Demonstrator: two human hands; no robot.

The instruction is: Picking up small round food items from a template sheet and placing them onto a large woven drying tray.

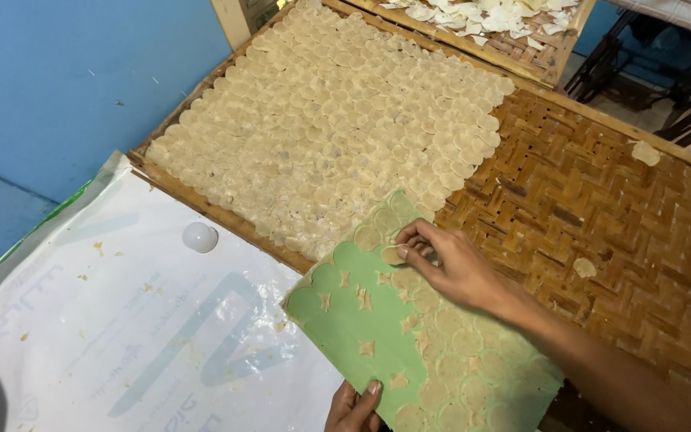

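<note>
Green sheet dotted with thin round dough discs lies over the woven bamboo tray's edge, left hand gripping its near edge, right hand pinching one pale disc, overlapping discs carpeting the tray beyond.

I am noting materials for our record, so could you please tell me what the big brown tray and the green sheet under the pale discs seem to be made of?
The big brown woven tray looks like split bamboo: flat strips in a herringbone weave, slightly glossy, in a wooden-looking frame. The flat green sheet seems thin, matte plastic or card; its smooth, stiff surface leaves that open. The right hand peels a pale disc, apparently thin, dough-like.
</note>
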